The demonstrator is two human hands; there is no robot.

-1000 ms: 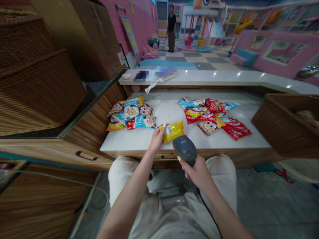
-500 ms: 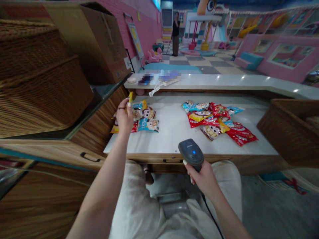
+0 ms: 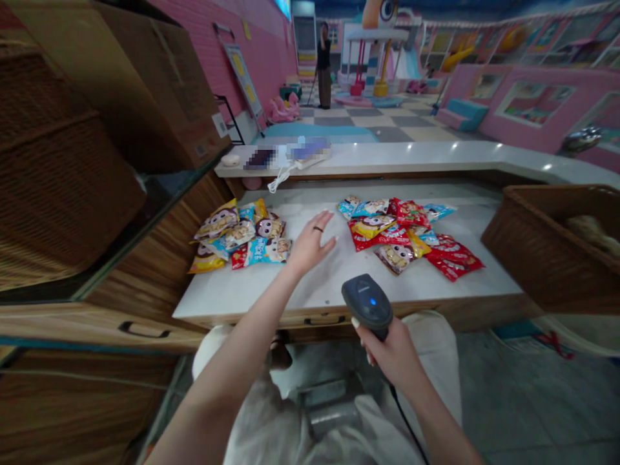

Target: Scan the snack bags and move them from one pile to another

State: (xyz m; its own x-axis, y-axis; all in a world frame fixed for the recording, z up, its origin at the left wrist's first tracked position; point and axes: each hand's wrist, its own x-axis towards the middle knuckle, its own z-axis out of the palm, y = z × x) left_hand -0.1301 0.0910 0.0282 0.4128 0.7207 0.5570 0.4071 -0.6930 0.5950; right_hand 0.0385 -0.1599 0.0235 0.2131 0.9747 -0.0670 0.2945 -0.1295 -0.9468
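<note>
My left hand [image 3: 312, 244] is over the white desktop [image 3: 310, 284] between two piles of snack bags, its fingers stretched out and nothing in them. The left pile holds several bags, among them a yellow-and-brown snack bag [image 3: 217, 221] on top and a blue-and-white snack bag [image 3: 268, 250] at the near side. On the other side, the right pile includes red snack bags [image 3: 455, 257] and a brown snack bag [image 3: 394, 257]. Wrapped round the handle of a dark barcode scanner [image 3: 367, 300] is my right hand [image 3: 394, 352]; the scanner has a blue light lit, and its cable hangs down.
A wicker basket [image 3: 542, 258] stands at the right end of the desk. Larger wicker baskets [image 3: 62, 194] and a cardboard box [image 3: 159, 84] are at the left. Blurred-out devices and a white cable [image 3: 281, 177] lie on the raised ledge [image 3: 378, 158]. A person [image 3: 324, 64] stands far off.
My left hand has let go of a yellow-and-brown snack bag on the left pile and moved right, opening. The scanner stays in my right hand. The view has shifted slightly right.
</note>
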